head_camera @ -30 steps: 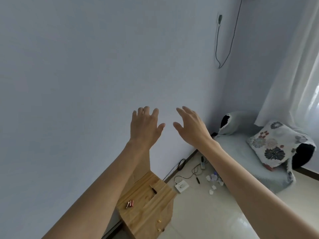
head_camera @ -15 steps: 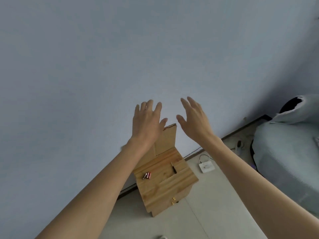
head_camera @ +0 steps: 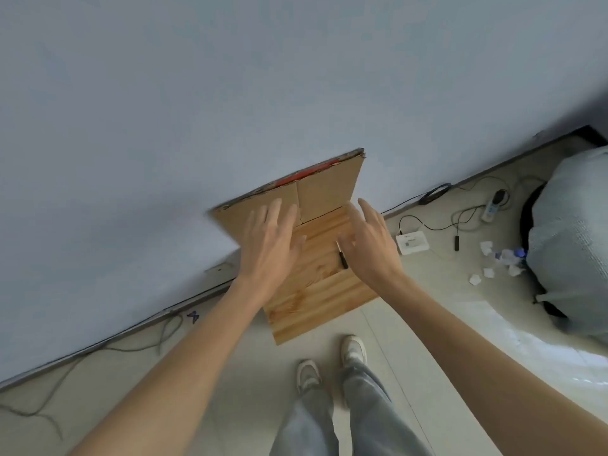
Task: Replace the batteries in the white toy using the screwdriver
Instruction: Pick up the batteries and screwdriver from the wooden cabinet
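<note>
A small wooden table (head_camera: pixel 316 301) stands against the wall below me. A black-handled screwdriver (head_camera: pixel 342 256) lies on its top, just left of my right hand (head_camera: pixel 370 245). My left hand (head_camera: pixel 269 245) hovers over the left part of the tabletop and hides what lies under it. Both hands are held out flat with fingers spread and hold nothing. I see no white toy on the table, and the batteries are hidden from view.
A cardboard sheet (head_camera: pixel 316 192) leans on the wall behind the table. On the floor to the right lie a white box (head_camera: pixel 412 244) with cables, crumpled paper bits (head_camera: pixel 487 268) and a grey cushion (head_camera: pixel 572 251). My feet (head_camera: pixel 332 363) stand before the table.
The view has tilted down from the wall toward the table and floor. Both hands now hover over the tabletop, still spread and empty; the left hand now covers the batteries.
</note>
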The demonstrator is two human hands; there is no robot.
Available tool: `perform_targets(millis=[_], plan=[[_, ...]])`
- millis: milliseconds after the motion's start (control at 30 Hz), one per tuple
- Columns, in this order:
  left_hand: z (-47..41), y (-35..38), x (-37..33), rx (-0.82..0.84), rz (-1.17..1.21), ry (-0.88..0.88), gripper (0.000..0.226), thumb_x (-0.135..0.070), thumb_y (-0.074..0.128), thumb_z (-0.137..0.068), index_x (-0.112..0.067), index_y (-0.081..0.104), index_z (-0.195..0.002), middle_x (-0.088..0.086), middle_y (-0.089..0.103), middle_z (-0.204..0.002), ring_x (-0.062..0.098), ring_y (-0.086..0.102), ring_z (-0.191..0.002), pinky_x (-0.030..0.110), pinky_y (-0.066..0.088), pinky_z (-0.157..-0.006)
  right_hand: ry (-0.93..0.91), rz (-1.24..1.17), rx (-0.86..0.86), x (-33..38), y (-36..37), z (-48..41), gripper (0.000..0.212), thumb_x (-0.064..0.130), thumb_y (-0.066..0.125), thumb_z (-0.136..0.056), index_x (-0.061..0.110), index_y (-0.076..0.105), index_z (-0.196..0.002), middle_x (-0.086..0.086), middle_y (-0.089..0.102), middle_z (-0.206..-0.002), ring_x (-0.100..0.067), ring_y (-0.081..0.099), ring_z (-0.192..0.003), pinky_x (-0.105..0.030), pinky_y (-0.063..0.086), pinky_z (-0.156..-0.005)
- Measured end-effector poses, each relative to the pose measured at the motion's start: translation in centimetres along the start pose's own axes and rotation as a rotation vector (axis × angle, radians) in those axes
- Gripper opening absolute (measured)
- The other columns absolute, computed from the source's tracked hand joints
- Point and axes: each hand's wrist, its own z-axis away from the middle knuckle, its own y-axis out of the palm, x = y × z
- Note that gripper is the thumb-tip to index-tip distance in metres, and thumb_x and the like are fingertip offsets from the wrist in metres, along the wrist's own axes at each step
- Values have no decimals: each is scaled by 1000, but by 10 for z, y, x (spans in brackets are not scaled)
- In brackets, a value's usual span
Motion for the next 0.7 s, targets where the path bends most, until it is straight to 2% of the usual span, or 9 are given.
perform_targets(millis=[167,300,433,533,700], plan=[[12,105,13,132,71,-166,59,-47,62,-103,-18,52,-154,13,50,-156,30,52,-140,45,52,-112,-6,45,93,-61,79,-39,63,27,58,-106,17,32,-163,-11,34,-169,-34,33,-155,-51,49,-114],[32,194,25,236,112,-295,59,-46,64,-103,-21,51,-153,13,51,-152,32,55,-136,45,57,-106,-18,55,184,-95,139,-62,63,24,58,-105,16,33,-163,-14,36,-167,-36,34,-153,-50,51,-111],[48,264,44,270,157,-358,61,-44,68,-100,-26,46,-154,9,48,-149,32,53,-132,46,57,-104,-23,83,242,-125,193,-77,60,27,58,-105,18,36,-161,-14,41,-161,-35,38,-148,-51,58,-100],[54,303,58,278,156,-400,66,-47,68,-100,-31,41,-158,6,43,-152,30,50,-134,46,60,-100,-18,127,263,-147,225,-83,65,28,61,-103,20,35,-162,-14,47,-150,-35,45,-136,-51,61,-89],[56,348,72,266,151,-403,70,-55,63,-100,-35,36,-162,4,40,-157,30,45,-138,48,57,-104,-5,161,248,-178,265,-90,69,31,68,-100,23,36,-161,-13,49,-137,-34,48,-127,-48,63,-79]])
